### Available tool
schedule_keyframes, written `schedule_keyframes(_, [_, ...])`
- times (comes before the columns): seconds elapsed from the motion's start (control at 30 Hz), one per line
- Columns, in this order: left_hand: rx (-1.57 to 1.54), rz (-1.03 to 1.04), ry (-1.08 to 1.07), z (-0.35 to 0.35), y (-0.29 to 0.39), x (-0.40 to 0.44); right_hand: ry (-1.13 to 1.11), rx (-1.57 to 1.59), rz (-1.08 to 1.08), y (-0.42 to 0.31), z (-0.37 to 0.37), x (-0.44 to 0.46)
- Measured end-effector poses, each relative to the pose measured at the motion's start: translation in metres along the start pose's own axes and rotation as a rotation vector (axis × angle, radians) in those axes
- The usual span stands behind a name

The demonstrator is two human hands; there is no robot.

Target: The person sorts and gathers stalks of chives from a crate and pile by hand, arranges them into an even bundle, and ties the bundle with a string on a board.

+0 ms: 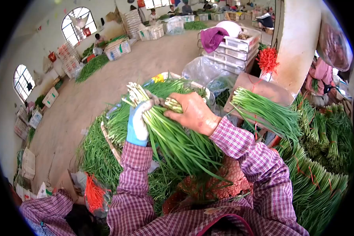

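Observation:
My left hand (139, 120), in a white and blue glove, is closed around a bunch of chives (165, 131). The pale root ends point up and away from me, and the green leaves hang toward my lap. Beside it, my bare right hand (192, 113) grips a smaller bunch of chives (172, 104) by its pale ends, close to the left hand's fingers. Below both hands spreads a large heap of loose chives (100, 151). Another bunch of chives (265, 110) lies on a brown board (249, 80) to the right.
Tied chive bundles (310, 188) are stacked at my right. Red ties (268, 61) hang by the pillar (299, 43), and more red ties (94, 194) lie at lower left. White crates (234, 49) stand ahead, a purple cloth (213, 39) over them. Other people sit far back.

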State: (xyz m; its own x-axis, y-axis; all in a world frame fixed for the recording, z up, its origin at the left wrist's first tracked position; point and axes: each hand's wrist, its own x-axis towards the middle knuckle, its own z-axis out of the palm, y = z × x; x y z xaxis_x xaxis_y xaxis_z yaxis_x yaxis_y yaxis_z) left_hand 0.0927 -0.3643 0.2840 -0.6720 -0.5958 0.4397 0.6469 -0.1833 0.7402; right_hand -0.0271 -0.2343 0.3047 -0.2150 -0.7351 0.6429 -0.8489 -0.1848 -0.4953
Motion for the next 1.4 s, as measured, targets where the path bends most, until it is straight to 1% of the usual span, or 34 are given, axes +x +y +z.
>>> schedule_keyframes(0.1, [0.225,0.032,-0.011,-0.006,0.003,0.0,-0.029,0.024,-0.02,0.005,-0.007,0.001])
schedule_keyframes(0.13, [0.22,0.037,-0.016,-0.007,0.003,0.0,-0.046,0.055,-0.033,0.006,-0.01,0.001])
schedule_keyframes(0.2, [0.324,-0.072,-0.022,-0.01,0.003,-0.002,-0.074,0.033,-0.034,0.006,-0.018,0.002])
schedule_keyframes(0.23, [0.321,-0.069,-0.026,-0.009,0.005,-0.004,-0.106,0.018,-0.03,0.005,-0.023,0.002])
schedule_keyframes(0.3, [0.415,-0.181,-0.173,-0.008,0.009,-0.009,-0.106,0.006,-0.025,0.003,-0.037,0.001])
schedule_keyframes(0.37, [0.432,-0.174,-0.17,-0.018,0.007,-0.009,-0.155,-0.02,0.101,0.005,-0.054,-0.001])
schedule_keyframes(0.4, [0.423,-0.192,-0.163,-0.025,0.009,-0.009,-0.127,-0.046,0.102,0.012,-0.061,-0.003])
schedule_keyframes(0.43, [0.415,-0.212,-0.156,-0.034,0.01,-0.01,-0.107,0.023,0.184,0.008,-0.073,-0.006])
schedule_keyframes(0.5, [0.426,-0.161,-0.093,-0.05,0.012,-0.011,-0.063,0.122,0.317,0.003,-0.09,-0.012])
schedule_keyframes(0.57, [0.375,-0.118,0.007,-0.06,0.009,-0.011,-0.05,0.072,0.301,0.02,-0.086,-0.015])
schedule_keyframes(0.6, [0.363,-0.105,0.018,-0.057,0.008,-0.011,-0.01,-0.031,0.207,0.028,-0.078,-0.014])
schedule_keyframes(0.63, [0.364,-0.104,0.017,-0.049,0.011,-0.012,0.029,-0.133,0.113,0.031,-0.071,-0.013])
schedule_keyframes(0.67, [0.361,-0.09,-0.019,-0.036,0.014,-0.012,0.075,-0.081,0.069,0.031,-0.062,-0.01])
schedule_keyframes(0.7, [0.357,-0.074,-0.054,-0.025,0.017,-0.012,0.076,-0.082,0.067,0.024,-0.057,-0.004])
schedule_keyframes(0.73, [0.29,-0.07,-0.078,-0.016,0.019,-0.011,0.114,-0.025,0.086,0.014,-0.053,0.003])
schedule_keyframes(0.8, [0.285,-0.055,-0.083,0.009,0.02,-0.011,0.159,0.035,0.108,-0.005,-0.044,0.013])
schedule_keyframes(0.87, [0.256,-0.045,-0.083,0.031,0.02,-0.01,0.08,0.423,0.213,-0.02,-0.036,0.021])
schedule_keyframes(0.9, [0.209,-0.077,-0.053,0.039,0.021,-0.013,0.081,0.421,0.212,-0.023,-0.031,0.024])
schedule_keyframes(0.97, [0.185,-0.147,-0.049,0.047,0.022,-0.012,0.124,0.591,0.156,-0.024,-0.023,0.028])
schedule_keyframes(1.0, [0.121,-0.171,-0.117,0.042,0.021,-0.008,0.138,0.626,0.109,-0.02,-0.021,0.032])
schedule_keyframes(1.03, [0.12,-0.172,-0.118,0.042,0.015,-0.009,0.14,0.624,0.11,-0.017,-0.02,0.032])
schedule_keyframes(1.1, [-0.124,-0.177,0.006,0.05,0.007,-0.015,0.157,0.675,0.071,-0.012,-0.018,0.033])
schedule_keyframes(1.13, [-0.205,-0.223,-0.025,0.05,0.007,-0.017,0.156,0.674,0.072,-0.01,-0.016,0.032])
schedule_keyframes(1.17, [-0.221,-0.214,0.052,0.056,0.005,-0.02,0.189,0.631,0.102,-0.009,-0.014,0.032])
schedule_keyframes(1.23, [-0.245,-0.317,0.061,0.049,-0.004,-0.024,0.221,0.591,0.132,-0.012,-0.013,0.028])
schedule_keyframes(1.3, [-0.309,-0.355,0.002,0.043,-0.015,-0.026,0.222,0.485,0.175,-0.018,-0.013,0.016])
schedule_keyframes(1.37, [-0.349,-0.385,-0.071,0.028,-0.032,-0.028,0.239,0.305,0.052,-0.017,-0.009,0.004])
schedule_keyframes(1.4, [-0.381,-0.401,-0.016,0.025,-0.04,-0.035,0.254,0.21,-0.025,-0.017,-0.011,0.002])
